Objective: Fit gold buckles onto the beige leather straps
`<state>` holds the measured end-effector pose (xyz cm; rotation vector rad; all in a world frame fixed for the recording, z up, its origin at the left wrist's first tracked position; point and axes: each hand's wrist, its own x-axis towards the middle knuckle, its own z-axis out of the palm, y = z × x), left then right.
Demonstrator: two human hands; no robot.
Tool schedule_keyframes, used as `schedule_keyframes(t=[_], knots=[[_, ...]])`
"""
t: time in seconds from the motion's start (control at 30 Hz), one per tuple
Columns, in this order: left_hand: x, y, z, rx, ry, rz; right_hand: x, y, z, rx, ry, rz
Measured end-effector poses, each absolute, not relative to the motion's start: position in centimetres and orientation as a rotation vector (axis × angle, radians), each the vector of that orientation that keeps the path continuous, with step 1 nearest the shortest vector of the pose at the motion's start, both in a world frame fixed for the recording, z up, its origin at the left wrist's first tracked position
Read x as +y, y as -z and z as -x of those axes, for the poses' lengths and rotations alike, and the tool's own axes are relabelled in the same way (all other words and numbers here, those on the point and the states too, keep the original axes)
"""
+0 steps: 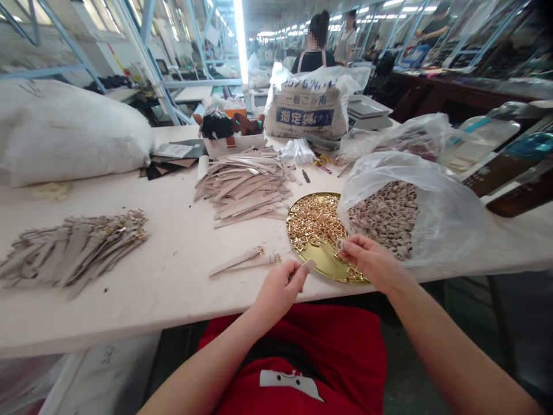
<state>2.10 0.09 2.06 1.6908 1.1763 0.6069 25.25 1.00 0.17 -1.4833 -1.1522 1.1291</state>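
Note:
My left hand (280, 287) is closed on a short beige strap (308, 265) whose end sticks out to the right. My right hand (367, 260) is pinched on a small pale loop (340, 244) at the rim of a round gold tray (309, 253) full of gold buckles (315, 222). Both hands hover over the near table edge. Two finished straps with buckles (246, 259) lie just left of my left hand. A clear plastic bag of beige loops (389, 213) lies open beside the tray.
A pile of plain beige straps (246, 187) sits mid-table and a pile of buckled straps (73, 248) at the left. A big white sack (64, 129), a printed bag (309, 109), boxes and bottles (488, 138) crowd the back and right. People work far behind.

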Motion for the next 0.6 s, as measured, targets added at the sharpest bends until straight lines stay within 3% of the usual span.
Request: schedule_keyframes(t=[0.1, 0.4, 0.6], knots=[[0.7, -2.3, -3.0, 1.174, -0.642, -1.726, -1.4, -0.1, -19.9, -0.860, -1.440, 1.205], [1.2, -0.9, -1.1, 1.129, -0.376, -1.846, -1.5, 1.5, -17.2, -1.082, -1.432, 1.298], [1.2, -0.3, -0.7, 1.047, -0.417, -1.583, -1.7, 3.1, -16.7, -0.929, -1.570, 1.289]])
